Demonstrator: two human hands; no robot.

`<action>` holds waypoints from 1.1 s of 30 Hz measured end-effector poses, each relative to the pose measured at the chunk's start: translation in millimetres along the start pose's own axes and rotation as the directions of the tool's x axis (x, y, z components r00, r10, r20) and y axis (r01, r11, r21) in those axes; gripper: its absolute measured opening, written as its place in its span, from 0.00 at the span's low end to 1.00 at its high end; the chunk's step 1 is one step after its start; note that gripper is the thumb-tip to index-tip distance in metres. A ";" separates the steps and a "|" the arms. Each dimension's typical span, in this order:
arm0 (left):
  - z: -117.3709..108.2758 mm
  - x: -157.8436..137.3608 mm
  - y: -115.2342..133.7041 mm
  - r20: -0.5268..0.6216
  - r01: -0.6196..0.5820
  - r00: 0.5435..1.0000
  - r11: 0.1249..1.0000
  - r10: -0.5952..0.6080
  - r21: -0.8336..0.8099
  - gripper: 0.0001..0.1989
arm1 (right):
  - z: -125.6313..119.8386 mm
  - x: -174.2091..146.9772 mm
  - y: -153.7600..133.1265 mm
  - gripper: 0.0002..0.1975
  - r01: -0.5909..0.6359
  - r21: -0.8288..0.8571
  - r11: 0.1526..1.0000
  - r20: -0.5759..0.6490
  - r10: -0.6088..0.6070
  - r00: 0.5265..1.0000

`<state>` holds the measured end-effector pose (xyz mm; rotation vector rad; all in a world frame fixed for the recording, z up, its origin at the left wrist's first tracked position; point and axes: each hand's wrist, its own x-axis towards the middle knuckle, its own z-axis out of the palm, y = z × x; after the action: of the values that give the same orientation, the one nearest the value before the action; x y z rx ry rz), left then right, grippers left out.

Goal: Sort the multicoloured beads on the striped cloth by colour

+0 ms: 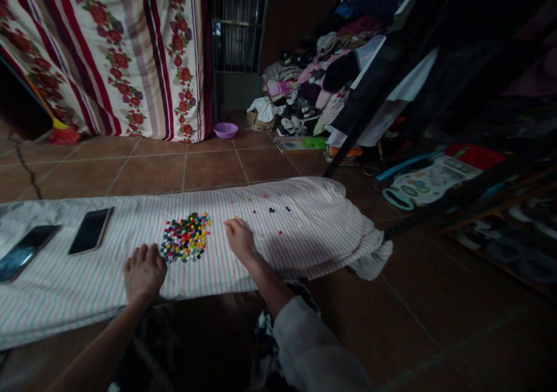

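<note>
A pile of small, many-coloured beads or cubes (pixel 186 237) lies on a striped cloth (pixel 313 253); their exact kind is too small to tell. Just left of the pile, my left hand (pixel 145 271) rests palm down on the cloth, fingers loosely laid and nothing visible in them. My right hand (pixel 240 240) is to the right of the pile, thumb and fingers pinched together. Whatever the pinch may hold is too small to make out. Beyond and to the right of it, several single pieces lie scattered, among them a dark group (pixel 272 210) and a red one (pixel 280 232).
Two phones (pixel 90 231) lie on the cloth at the left. Past the covered surface, a purple basin (pixel 225 130) stands on the tiled floor by a floral curtain (pixel 117 55). Heaped clothes (pixel 304 84) are at the back; a dark slanting pole (pixel 348 142) rises on the right.
</note>
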<state>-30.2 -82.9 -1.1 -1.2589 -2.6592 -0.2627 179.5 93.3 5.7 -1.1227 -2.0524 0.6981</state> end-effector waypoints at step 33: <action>13.0 0.6 -2.8 -0.036 0.035 0.999 0.998 -0.037 -0.056 0.24 | 0.8 48.2 49.5 0.17 -0.138 -0.219 0.966 0.130 0.170 0.977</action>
<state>-33.9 -81.1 -13.7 -1.2108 -2.6628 -0.3644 184.7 158.8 -15.5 -1.4001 -2.2213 0.6696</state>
